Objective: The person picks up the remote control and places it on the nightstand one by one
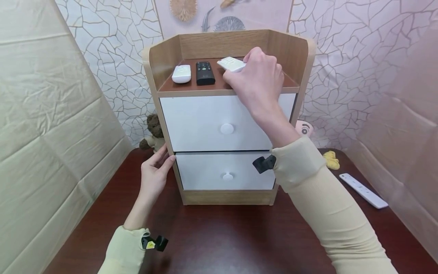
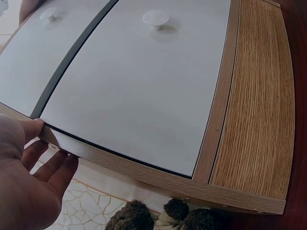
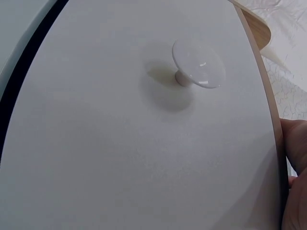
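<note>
Cabinet (image 1: pixel 195 121) bears remotes (image 1: pixel 205 74); right hand (image 1: pixel 258 82) grips another remote (image 1: pixel 230 64)

Cream long sleeves (image 1: pixel 328 205), wide cuffs (image 1: pixel 299 161) — black piece (image 1: pixel 264 164) at each, yellow mark (image 1: pixel 150 245) on left one.

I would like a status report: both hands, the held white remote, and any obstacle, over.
Left hand gripping cabinet at its side. Right hand holding white remote at top shelf. Black remote nearby; no obstruction seen.
</note>
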